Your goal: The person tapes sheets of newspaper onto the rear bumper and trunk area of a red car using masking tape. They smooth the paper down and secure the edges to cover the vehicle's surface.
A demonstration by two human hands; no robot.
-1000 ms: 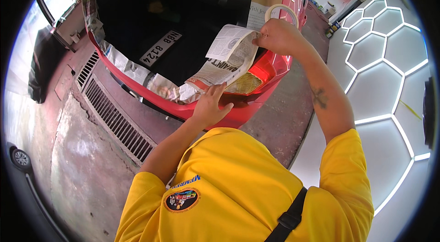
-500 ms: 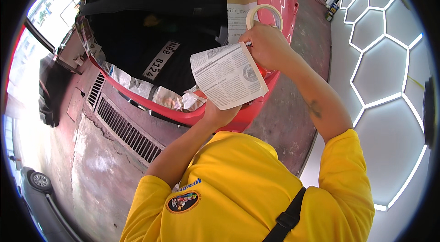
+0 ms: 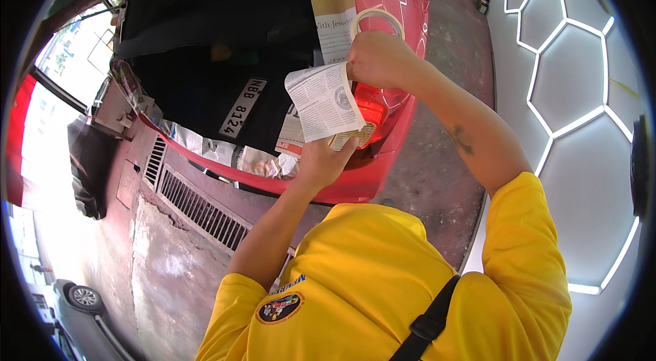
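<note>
A folded piece of newspaper (image 3: 318,103) hangs between my hands, in front of the red car's rear corner. My left hand (image 3: 321,164) grips its lower edge, the thumb showing and the other fingers partly hidden. A pale strip runs along the paper's right edge. My right hand (image 3: 383,59) is closed at the paper's upper right corner, with a roll of masking tape (image 3: 380,12) sticking up beyond its knuckles. Just right of the paper is the red tail light (image 3: 371,105), partly covered by it.
The car's open trunk (image 3: 198,77) holds a licence plate (image 3: 244,107). Newspaper (image 3: 212,149) lines its lower edge above the red bumper (image 3: 328,193). More newspaper (image 3: 335,32) covers its right side. A floor grate (image 3: 198,204) lies left; a lit hexagon-pattern wall (image 3: 574,81) stands right.
Both hands and the newspaper have shifted slightly left in view, the right hand also a little up. More of the tail light shows now. The view itself has moved somewhat.
</note>
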